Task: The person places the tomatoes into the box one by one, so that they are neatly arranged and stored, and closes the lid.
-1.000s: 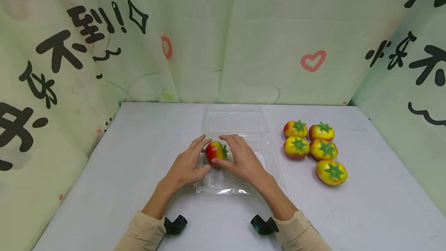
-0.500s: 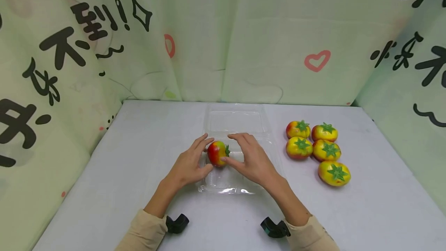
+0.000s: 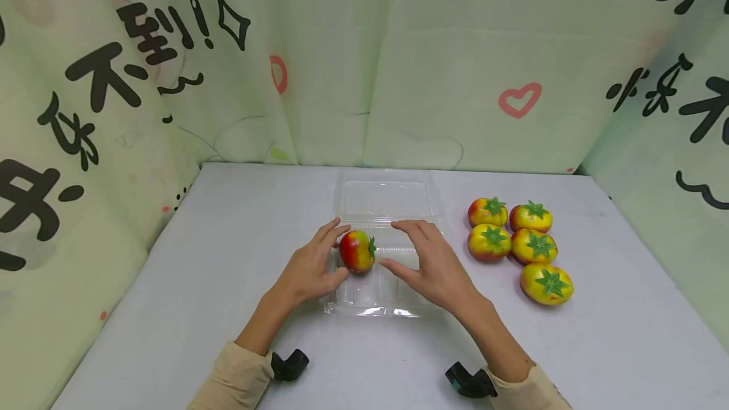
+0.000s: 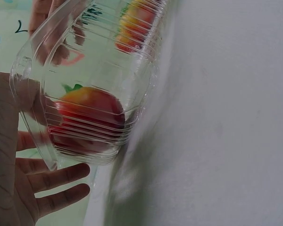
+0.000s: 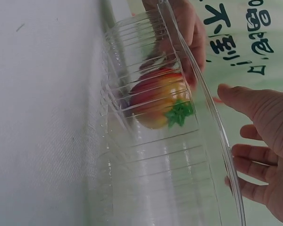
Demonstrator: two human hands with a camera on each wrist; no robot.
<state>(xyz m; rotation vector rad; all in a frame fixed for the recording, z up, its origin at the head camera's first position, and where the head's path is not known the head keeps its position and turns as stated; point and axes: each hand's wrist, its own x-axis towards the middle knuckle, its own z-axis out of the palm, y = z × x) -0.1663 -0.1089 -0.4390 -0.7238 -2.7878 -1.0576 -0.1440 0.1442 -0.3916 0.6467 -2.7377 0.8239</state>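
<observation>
One fruit (image 3: 354,252): red and yellow, on its side in the left part of the box, its green leaves (image 3: 372,248) turned right; the walls would probably stop it rolling away.
Box (image 3: 373,302): clear plastic, set open on the table (image 3: 256,207), its lid (image 3: 387,195) laid back behind, likely to leave the top free.
Left hand (image 3: 307,273): spread, fingers slightly bent around the fruit's left side, perhaps to steady it; I cannot tell whether they touch.
Right hand (image 3: 438,267): thumb and fingers spread wide, pinching nothing, apart from the fruit.
Five others (image 3: 547,283): right of the box, leaves up, two, two and one, probably so for steadiness and easy reach.
Curtain (image 3: 433,49): big black characters; 不 and 到 readable at left, then an exclamation mark.
Brands: none legible.
</observation>
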